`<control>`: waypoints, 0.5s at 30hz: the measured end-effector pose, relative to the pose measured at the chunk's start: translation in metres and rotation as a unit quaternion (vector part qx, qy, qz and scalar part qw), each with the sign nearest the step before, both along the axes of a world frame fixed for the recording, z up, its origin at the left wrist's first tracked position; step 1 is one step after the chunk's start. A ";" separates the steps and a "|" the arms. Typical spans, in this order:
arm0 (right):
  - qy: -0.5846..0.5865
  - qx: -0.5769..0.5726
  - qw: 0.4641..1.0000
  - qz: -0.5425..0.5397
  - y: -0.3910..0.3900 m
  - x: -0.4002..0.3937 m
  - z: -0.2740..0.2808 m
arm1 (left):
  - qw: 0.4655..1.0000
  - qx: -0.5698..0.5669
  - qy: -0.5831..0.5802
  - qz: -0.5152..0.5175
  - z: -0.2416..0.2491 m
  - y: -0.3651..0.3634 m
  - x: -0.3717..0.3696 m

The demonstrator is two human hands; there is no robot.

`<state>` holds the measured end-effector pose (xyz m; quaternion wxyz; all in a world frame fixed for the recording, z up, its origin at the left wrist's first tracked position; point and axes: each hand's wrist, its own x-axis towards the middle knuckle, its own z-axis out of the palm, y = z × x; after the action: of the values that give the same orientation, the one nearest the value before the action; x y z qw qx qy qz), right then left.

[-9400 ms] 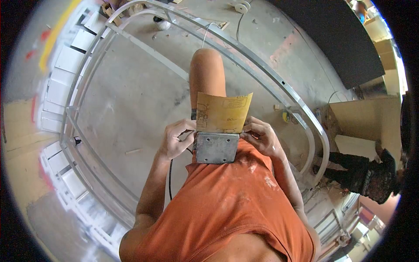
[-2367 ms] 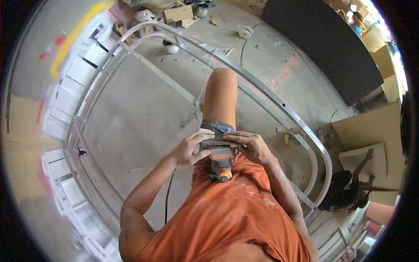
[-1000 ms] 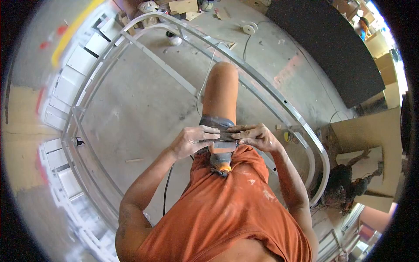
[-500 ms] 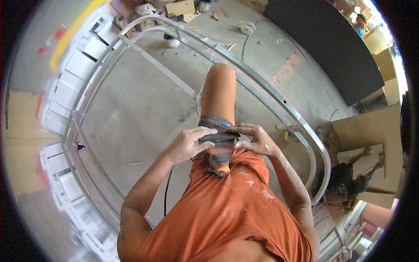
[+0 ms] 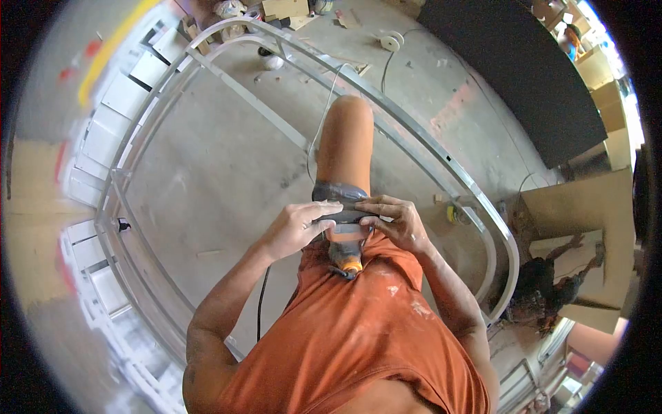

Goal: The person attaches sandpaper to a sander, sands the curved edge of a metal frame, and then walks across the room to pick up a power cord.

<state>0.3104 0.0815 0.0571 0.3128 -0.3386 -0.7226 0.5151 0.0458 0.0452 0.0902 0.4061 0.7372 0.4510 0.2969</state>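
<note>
A dark flat strip (image 5: 350,214) lies across the underside of an orange-and-black power tool (image 5: 347,257), which resembles a sander and rests on my lap. My left hand (image 5: 296,226) pinches the strip's left end, fingers on top and thumb at the near edge. At the other end my right hand (image 5: 398,222) grips it the same way, its thumb near the middle. Dark cloth or padding (image 5: 338,192) sits just beyond, over my thigh. The fingers hide both ends of the strip and part of the tool.
A curved metal tube frame (image 5: 414,131) surrounds my raised leg on the concrete floor. A black cord (image 5: 262,303) runs down at left. White panels (image 5: 124,96) line the left side. A large black sheet (image 5: 510,76) and a cable spool (image 5: 392,41) lie ahead; boards (image 5: 579,214) stand right.
My right hand has shifted slightly left and its thumb has moved inward along the strip. The strip looks flatter against the tool, and the view has shifted a little.
</note>
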 end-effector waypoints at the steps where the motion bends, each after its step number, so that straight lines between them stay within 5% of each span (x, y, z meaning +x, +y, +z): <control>1: -0.003 -0.003 1.000 -0.009 -0.001 -0.001 -0.002 | 1.000 0.014 0.005 -0.002 0.000 0.000 0.000; 15: 0.018 0.055 0.998 -0.014 -0.004 -0.002 -0.009 | 0.989 0.135 0.065 0.018 0.005 0.002 0.023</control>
<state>0.3086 0.0776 0.0484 0.3508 -0.3216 -0.7392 0.4765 0.0685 0.0469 0.0950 0.2671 0.7947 0.4454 0.3144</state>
